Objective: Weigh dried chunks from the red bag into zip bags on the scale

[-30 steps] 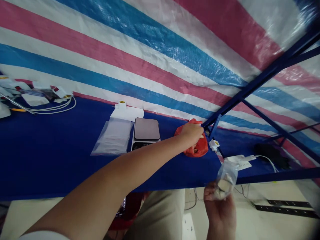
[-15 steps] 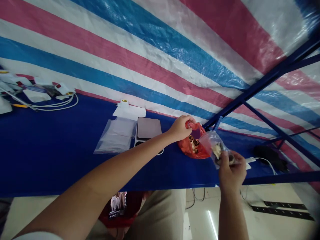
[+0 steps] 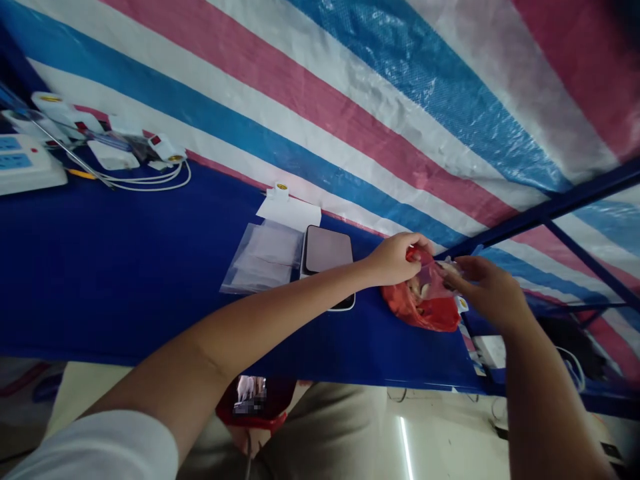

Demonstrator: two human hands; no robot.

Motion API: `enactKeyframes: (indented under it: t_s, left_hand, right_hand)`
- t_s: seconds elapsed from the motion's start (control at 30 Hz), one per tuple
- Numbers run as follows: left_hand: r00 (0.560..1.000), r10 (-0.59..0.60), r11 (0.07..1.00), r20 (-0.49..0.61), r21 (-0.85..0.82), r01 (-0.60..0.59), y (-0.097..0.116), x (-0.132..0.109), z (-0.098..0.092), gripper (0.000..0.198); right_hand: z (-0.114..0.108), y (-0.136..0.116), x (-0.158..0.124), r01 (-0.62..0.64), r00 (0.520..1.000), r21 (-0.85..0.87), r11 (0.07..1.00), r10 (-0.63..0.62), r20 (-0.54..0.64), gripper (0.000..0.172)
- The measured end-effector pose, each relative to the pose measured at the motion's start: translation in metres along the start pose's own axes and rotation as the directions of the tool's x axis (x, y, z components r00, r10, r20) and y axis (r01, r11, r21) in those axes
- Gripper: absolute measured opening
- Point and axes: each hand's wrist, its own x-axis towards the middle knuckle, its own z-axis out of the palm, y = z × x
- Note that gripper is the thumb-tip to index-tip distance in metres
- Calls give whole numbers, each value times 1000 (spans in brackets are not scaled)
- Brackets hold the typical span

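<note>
Left hand [image 3: 400, 259] pinched shut on the rim of a red bag [image 3: 425, 316], right hand [image 3: 487, 287] gripping a clear bag [image 3: 436, 281] at its mouth, scale [image 3: 329, 250] nearby, blue table [image 3: 125, 280]

The red plastic bag [image 3: 425, 315] sits on the desk [image 3: 370, 347], thin, glossy and crumpled, its mouth open; my left grip [image 3: 400, 259] pinches its rim at the upper left, while the near side bulges, rounded and slack; inside lie pale and brown pieces [image 3: 418, 292], loosely heaped, too small and shadowed for me to name; my right grip [image 3: 493, 287] holds a clear plastic bag [image 3: 443, 277] at the opening's right side, its thin film reaching over the mouth; my fingers partly hide it, so I cannot tell how full it is.
</note>
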Motion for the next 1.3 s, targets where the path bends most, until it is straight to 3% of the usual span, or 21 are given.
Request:
enactKeyframes:
  t_s: [0.13,0.27,0.4,0.47,0.63,0.93,1.1,1.3]
  left_hand:
    - [1000,-17,1000,-12,17,18,-1,-2,-1,28]
    - [999,-37,999,-3,9,37,-2,-3,2,29]
    - [1000,-31,999,3,-43,31,-4,-3,5,29]
    - [999,-36,997,7,-70,36,-4,-4,5,29]
    - [999,-21,995,24,-98,23,1,-5,7,31]
    - [999,-31,986,15,-163,33,-1,-5,11,25]
    - [1000,-29,988,8,-151,30,1,-6,11,23]
    - [999,-38,963,23,-268,43,4,-7,10,26]
  right_hand:
    - [-11,4,0,-83,996,117,990,78,51,59]
    - [-14,7,-3,-53,995,60,997,47,88,42]
    - [-16,4,-6,-74,994,39,996,77,-82,35]
    - [-16,-1,-7,-35,987,-15,999,32,-155,32]
    - [-20,-15,-10,36,978,-99,994,-55,-201,24]
    - [-34,-15,-24,-6,949,-126,992,-33,-312,23]
    - [-33,-12,-21,-55,923,-85,995,18,-383,27]
    - [-24,-10,-20,-32,897,38,999,45,-440,31]
